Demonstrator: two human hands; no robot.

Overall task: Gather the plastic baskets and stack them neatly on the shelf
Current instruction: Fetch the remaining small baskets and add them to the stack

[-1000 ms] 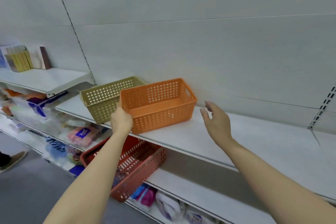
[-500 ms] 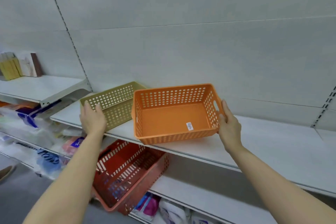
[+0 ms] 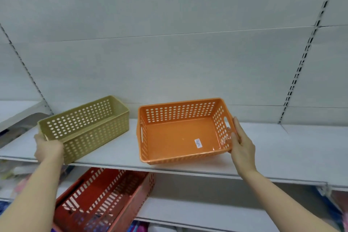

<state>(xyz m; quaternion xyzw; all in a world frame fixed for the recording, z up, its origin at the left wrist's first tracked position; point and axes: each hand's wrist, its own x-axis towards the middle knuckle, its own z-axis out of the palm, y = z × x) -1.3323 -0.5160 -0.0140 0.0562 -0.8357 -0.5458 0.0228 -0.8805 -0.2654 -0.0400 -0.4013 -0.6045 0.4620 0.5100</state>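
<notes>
My left hand (image 3: 48, 148) has dropped onto the olive basket (image 3: 86, 126) — fingers gripping its end; right hand (image 3: 240, 143) clamps the orange basket (image 3: 180, 130) — nesting comes next.

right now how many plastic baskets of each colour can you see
olive green perforated plastic basket: 1
orange perforated plastic basket: 1
red slotted plastic basket: 1
total: 3

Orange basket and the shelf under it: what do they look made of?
Orange basket: looks like moulded plastic, smooth and slightly glossy, judging by the uniform punched holes and the sheen on its floor. Shelf: probably white painted metal, matte, with a thin flat edge; the material isn't certain.
</notes>
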